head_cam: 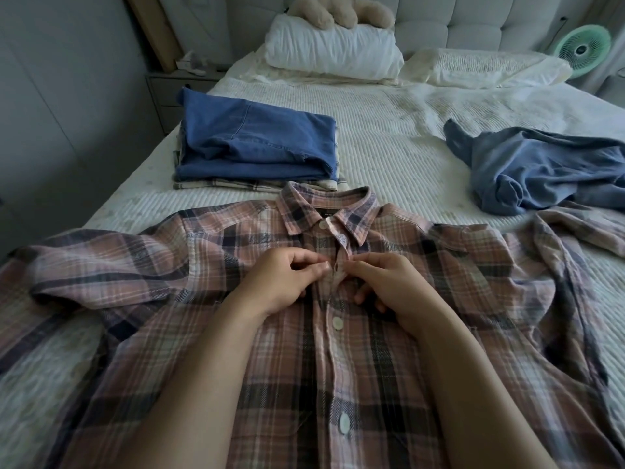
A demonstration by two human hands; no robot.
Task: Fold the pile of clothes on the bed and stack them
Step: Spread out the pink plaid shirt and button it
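A pink and navy plaid shirt (209, 265) lies spread face up on the bed (389, 137), collar away from me, sleeves out to both sides. My left hand (287, 279) pinches the left edge of the button placket just below the collar. My right hand (382, 286) pinches the right edge of the placket at the same spot. Lower buttons on the shirt are fastened. A stack of folded clothes (257, 147) with blue denim on top sits beyond the shirt at the left. A crumpled blue garment (541, 170) lies unfolded at the right.
A white pillow (331, 49) with a beige plush toy (338, 11) on it lies at the headboard, a second pillow (487, 67) beside it. A green fan (583, 50) stands at the far right. A nightstand (169, 93) is at the bed's left.
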